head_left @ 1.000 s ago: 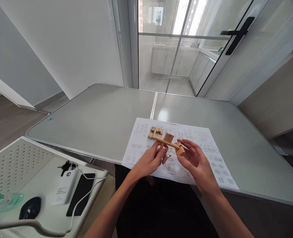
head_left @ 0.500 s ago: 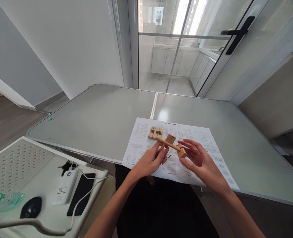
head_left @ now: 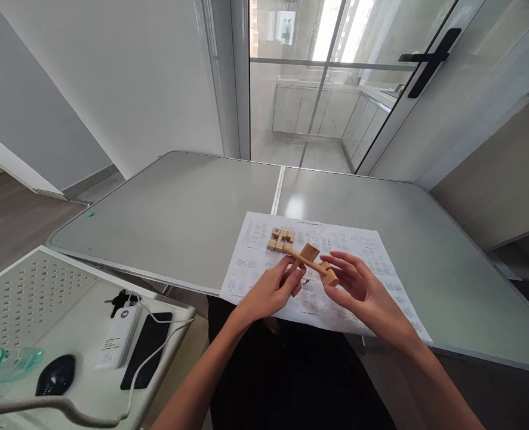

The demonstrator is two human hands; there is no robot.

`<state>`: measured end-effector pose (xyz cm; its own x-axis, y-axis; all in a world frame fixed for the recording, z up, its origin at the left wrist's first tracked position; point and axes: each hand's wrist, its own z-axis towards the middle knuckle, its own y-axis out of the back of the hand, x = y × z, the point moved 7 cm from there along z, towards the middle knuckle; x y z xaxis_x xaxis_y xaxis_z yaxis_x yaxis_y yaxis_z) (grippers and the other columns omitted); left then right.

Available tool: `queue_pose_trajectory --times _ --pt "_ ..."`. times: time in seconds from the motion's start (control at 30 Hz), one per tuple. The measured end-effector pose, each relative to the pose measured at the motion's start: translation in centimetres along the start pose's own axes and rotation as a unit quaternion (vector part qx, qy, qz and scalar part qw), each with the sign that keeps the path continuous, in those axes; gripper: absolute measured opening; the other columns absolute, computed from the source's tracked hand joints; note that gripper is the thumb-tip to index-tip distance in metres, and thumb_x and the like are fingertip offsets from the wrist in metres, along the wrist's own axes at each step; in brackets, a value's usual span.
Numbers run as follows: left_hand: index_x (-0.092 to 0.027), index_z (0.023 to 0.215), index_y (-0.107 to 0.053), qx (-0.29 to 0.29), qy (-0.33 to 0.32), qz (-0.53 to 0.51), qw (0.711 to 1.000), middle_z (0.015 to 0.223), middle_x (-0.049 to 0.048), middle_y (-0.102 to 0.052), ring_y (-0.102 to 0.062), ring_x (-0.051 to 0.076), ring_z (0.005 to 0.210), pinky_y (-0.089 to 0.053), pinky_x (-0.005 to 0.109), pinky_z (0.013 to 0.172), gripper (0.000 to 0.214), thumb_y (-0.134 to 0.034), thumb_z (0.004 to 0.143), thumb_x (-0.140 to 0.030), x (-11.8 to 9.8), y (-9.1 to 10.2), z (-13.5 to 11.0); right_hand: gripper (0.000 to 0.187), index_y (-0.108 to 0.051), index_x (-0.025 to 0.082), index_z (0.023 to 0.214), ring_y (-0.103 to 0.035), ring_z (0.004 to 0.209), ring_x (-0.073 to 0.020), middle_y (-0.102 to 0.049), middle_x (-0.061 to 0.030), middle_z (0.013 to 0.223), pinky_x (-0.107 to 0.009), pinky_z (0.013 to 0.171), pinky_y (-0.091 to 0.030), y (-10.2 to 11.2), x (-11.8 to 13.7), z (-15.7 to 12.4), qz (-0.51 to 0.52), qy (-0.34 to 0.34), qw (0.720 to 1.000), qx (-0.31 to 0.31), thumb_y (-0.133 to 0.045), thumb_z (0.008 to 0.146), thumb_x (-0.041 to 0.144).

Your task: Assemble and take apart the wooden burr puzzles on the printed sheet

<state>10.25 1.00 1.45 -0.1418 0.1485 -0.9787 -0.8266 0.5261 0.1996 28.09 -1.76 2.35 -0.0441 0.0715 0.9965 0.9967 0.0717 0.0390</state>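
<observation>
Pinching crossed brown wooden pieces [head_left: 310, 251], the left hand [head_left: 270, 289] faces a half-curled right hand [head_left: 363, 294], shifted slightly rightward, hold unclear, suggesting adjustment

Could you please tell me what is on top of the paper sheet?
Small wooden blocks lie on the paper sheet near its far left corner. The left hand, right hand and wooden pieces hide some print from view.

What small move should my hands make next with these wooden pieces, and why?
Perhaps nudge the end block slightly with your right hand: that hand is right beside it, while your left hand holds the crossed wooden pieces.
</observation>
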Motion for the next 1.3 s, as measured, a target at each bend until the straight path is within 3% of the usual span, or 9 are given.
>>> queue_pose_trajectory --times 0.23,0.47,0.83,1.03,1.3 --pt "-0.018 0.122 -0.054 0.019 0.004 0.018 1.0 0.069 -0.0052 -0.048 -0.041 0.012 0.061 -0.034 0.027 0.06 0.039 -0.039 0.109 -0.052 -0.2 -0.3 -0.1 0.072 -0.058 0.036 0.139 -0.057 0.139 -0.0372 -0.061 -0.0105 0.15 -0.062 0.116 -0.047 0.4 -0.2 0.0 -0.01 -0.036 0.999 0.017 -0.092 0.076 0.05" --pt "-0.018 0.114 -0.056 0.029 -0.001 0.039 0.999 0.072 -0.002 -0.055 -0.049 0.013 0.064 -0.039 0.028 0.063 0.037 -0.039 0.109 -0.051 0.0 -0.4 -0.2 0.069 -0.059 0.035 0.137 -0.057 0.139 -0.0351 -0.063 -0.009 0.147 -0.061 0.12 -0.042 -0.7 -0.4 0.2 0.008 -0.024 1.0 0.018 -0.091 0.078 0.05" --pt "-0.02 0.103 -0.051 0.022 0.012 0.007 1.0 0.077 -0.0021 -0.049 -0.046 0.014 0.066 -0.04 0.029 0.065 0.04 -0.036 0.109 -0.057 1.0 -0.5 -0.1 0.07 -0.059 0.036 0.136 -0.058 0.138 -0.0342 -0.064 -0.0082 0.147 -0.06 0.119 -0.042 -1.7 -0.9 0.1 0.054 -0.036 0.998 0.001 -0.092 0.076 0.051" --pt "-0.021 0.124 -0.043 0.007 0.012 -0.024 1.0 0.081 -0.0018 -0.054 -0.053 0.015 0.072 -0.046 0.03 0.071 0.041 -0.037 0.109 -0.058 1.3 -0.6 -0.2 0.066 -0.061 0.035 0.134 -0.062 0.135 -0.0331 -0.066 -0.008 0.146 -0.057 0.117 -0.046 -2.1 -1.0 0.2 0.078 -0.057 0.995 0.003 -0.091 0.076 0.05" --pt "-0.021 0.118 -0.05 0.008 0.005 0.034 0.999 0.087 0.0014 -0.059 -0.058 0.018 0.078 -0.048 0.033 0.075 0.039 -0.033 0.11 -0.056 1.1 -0.2 0.0 0.066 -0.061 0.035 0.132 -0.058 0.138 -0.0333 -0.064 -0.0075 0.146 -0.059 0.121 -0.04 -2.5 -1.1 0.8 0.078 -0.037 0.996 -0.013 -0.092 0.076 0.048"
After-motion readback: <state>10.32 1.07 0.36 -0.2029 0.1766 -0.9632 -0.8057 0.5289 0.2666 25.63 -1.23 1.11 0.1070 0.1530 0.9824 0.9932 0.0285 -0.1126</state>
